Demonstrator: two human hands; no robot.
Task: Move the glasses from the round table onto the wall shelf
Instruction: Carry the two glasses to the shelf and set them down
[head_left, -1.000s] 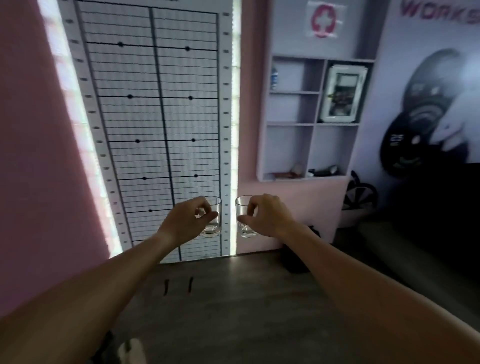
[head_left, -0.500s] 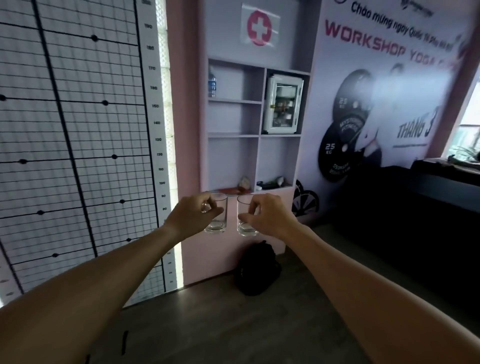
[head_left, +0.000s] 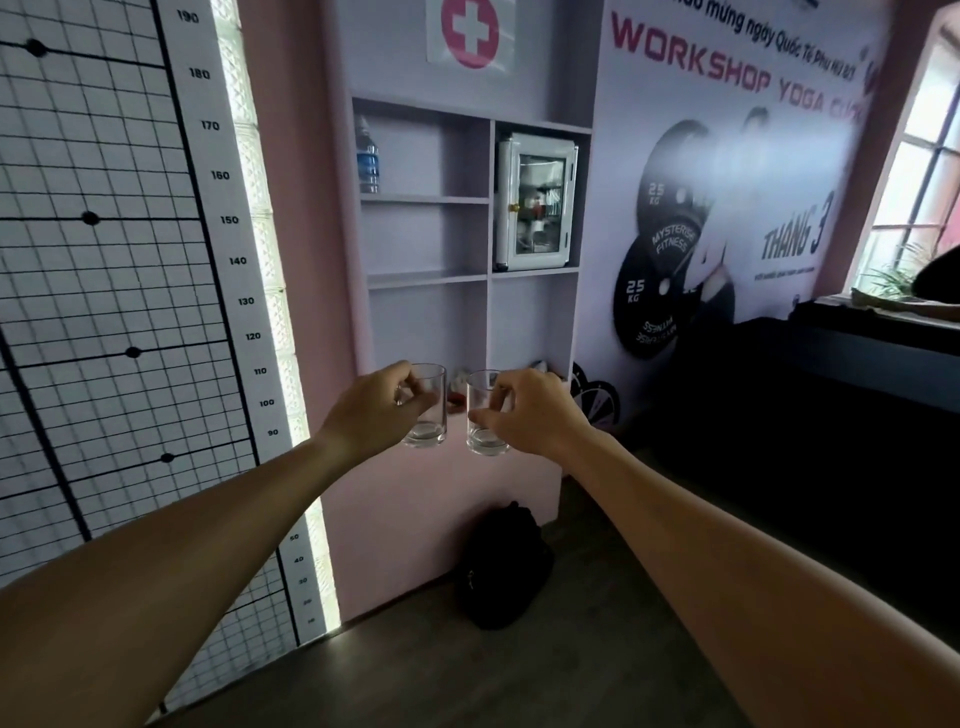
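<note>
I hold two clear empty tumblers side by side at arm's length. My left hand (head_left: 371, 410) grips the left glass (head_left: 428, 415) by its side, and my right hand (head_left: 532, 413) grips the right glass (head_left: 483, 418). Both glasses are upright and a small gap separates them. They hang in front of the lowest compartment of the lilac wall shelf (head_left: 488, 208), which rises straight ahead. The round table is out of view.
The shelf holds a water bottle (head_left: 368, 156) at upper left and a white glass-door cabinet (head_left: 535, 200) at upper right; small items lie on its bottom board. A black backpack (head_left: 501, 566) sits on the floor below. A height chart (head_left: 119, 260) covers the left wall; a dark counter (head_left: 831, 364) stands right.
The view has swung and moved closer to the wall shelf, which now fills the centre. Both hands keep their glasses held out in front, side by side.
</note>
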